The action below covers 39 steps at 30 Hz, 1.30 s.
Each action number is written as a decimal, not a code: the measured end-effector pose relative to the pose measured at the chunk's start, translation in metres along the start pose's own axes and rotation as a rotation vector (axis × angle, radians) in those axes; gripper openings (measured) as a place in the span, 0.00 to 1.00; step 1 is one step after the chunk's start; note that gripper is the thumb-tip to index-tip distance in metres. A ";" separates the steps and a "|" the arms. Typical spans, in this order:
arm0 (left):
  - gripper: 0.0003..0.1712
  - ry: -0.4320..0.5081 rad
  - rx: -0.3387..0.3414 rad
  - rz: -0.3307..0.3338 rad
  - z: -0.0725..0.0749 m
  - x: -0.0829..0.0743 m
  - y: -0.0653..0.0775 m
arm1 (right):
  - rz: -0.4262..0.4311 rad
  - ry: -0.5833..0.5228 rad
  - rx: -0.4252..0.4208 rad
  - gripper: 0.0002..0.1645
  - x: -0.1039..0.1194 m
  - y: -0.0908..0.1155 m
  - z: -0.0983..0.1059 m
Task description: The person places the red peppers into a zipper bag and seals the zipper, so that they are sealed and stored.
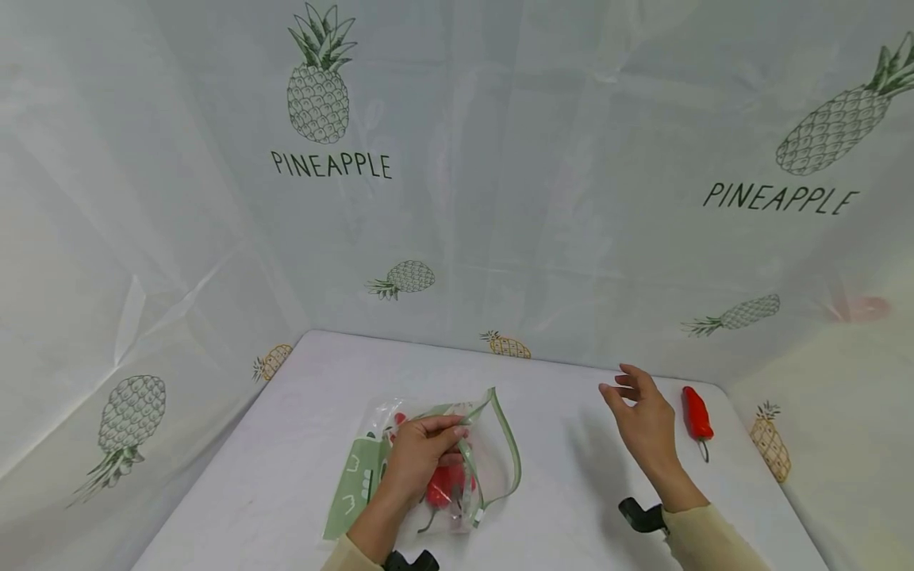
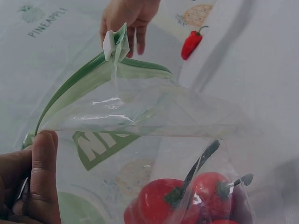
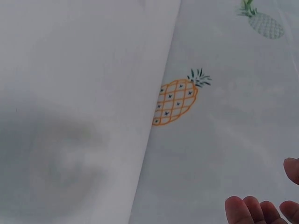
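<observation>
A pale sheet (image 1: 500, 214) printed with pineapples hangs behind and beside a white desk (image 1: 271, 460); on the desk lies a clear bag (image 1: 360, 480) with green panels and a green rim, its mouth gaping towards the person's right; the left grip (image 1: 421, 448) pinches that rim between thumb and fingers; the right grip (image 1: 646, 416) hovers with fingers bent and apart, holding nothing; just beside it a loose red pepper (image 1: 697, 412) lies on the desk near the far right corner.

The step in hand seems to be holding the bag's mouth spread; the next move probably calls for the left grip to maintain that gap, and for the right, should it go to the loose pepper, to come down and close round it; inside the bag are red peppers (image 2: 161, 198), at least two with dark stems, and more red partly cut off below; a white slider (image 2: 110, 45) sits at one end of the rim.
</observation>
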<state>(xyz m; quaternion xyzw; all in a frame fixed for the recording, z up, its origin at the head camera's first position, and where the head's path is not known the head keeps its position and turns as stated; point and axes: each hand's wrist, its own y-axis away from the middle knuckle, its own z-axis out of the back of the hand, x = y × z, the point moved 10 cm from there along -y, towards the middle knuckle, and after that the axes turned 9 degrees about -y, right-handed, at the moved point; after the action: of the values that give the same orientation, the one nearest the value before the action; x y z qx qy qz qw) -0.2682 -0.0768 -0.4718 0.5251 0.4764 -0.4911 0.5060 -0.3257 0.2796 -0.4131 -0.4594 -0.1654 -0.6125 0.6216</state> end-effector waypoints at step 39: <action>0.16 -0.006 0.010 -0.004 -0.001 0.004 -0.004 | -0.129 0.078 0.022 0.43 -0.110 -0.038 0.055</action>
<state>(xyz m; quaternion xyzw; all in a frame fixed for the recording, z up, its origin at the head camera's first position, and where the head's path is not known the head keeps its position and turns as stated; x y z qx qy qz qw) -0.2721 -0.0755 -0.4760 0.5254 0.4736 -0.4959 0.5038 -0.3619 0.3959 -0.4553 -0.4166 -0.1769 -0.6669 0.5920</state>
